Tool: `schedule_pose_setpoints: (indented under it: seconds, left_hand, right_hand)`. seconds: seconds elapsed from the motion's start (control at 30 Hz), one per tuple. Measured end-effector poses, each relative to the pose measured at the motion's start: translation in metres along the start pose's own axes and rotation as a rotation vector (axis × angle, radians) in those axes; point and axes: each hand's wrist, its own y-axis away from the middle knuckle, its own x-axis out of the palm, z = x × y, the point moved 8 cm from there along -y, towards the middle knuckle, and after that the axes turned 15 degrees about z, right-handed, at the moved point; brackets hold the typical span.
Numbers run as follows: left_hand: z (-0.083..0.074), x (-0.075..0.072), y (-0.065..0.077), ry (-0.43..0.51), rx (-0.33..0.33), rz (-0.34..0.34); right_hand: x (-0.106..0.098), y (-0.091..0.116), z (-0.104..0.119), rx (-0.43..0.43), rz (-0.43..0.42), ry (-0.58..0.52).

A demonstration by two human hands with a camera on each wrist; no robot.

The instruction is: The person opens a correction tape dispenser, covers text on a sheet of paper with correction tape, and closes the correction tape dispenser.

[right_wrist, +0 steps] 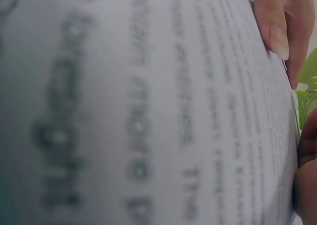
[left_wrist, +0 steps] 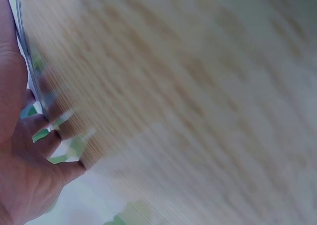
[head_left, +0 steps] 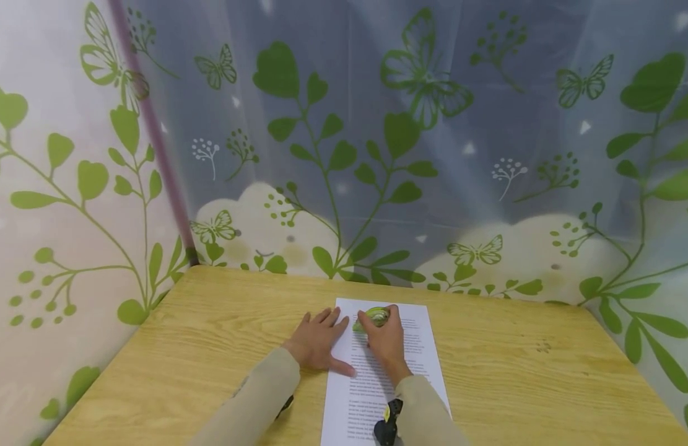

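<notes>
A white sheet of printed text [head_left: 391, 371] lies on the wooden table. Spread flat, my left hand [head_left: 320, 341] rests at the sheet's left edge, with the thumb on the paper and the other fingers pointing away from me. My right hand [head_left: 385, 337] pinches a green, rounded case, which looks like a correction tape [head_left: 379, 316], between thumb and fingers over the upper lines of text. In the right wrist view, fingers and a bit of green show at the right edge, beside large blurred print. The tip of the correction tape is hidden.
The wooden table [head_left: 238, 310] stretches to both sides of the sheet. Behind and beside it hangs a curtain [head_left: 349, 204] printed with leaves and butterflies. A dark wrist device [head_left: 387, 424] sits at my right sleeve.
</notes>
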Motion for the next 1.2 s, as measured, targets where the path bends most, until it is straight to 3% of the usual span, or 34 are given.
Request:
schedule_pose_setpoints:
  seconds: [0.4, 0.73, 0.93, 1.2]
  left_hand:
    - [0.000, -0.001, 0.002, 0.001, 0.007, -0.005]
    - [-0.003, -0.003, 0.003, 0.006, 0.016, 0.000]
    - [-0.003, -0.001, 0.002, 0.002, 0.008, 0.014]
    - [-0.001, -0.002, 0.001, -0.014, -0.014, 0.027]
  right_hand:
    - [0.004, 0.000, 0.004, -0.041, 0.020, 0.021]
    - [0.001, 0.000, 0.011, -0.109, -0.030, 0.134]
    - [-0.001, 0.000, 0.011, -0.081, -0.031, 0.197]
    - [-0.001, -0.001, 0.012, -0.069, -0.002, 0.199]
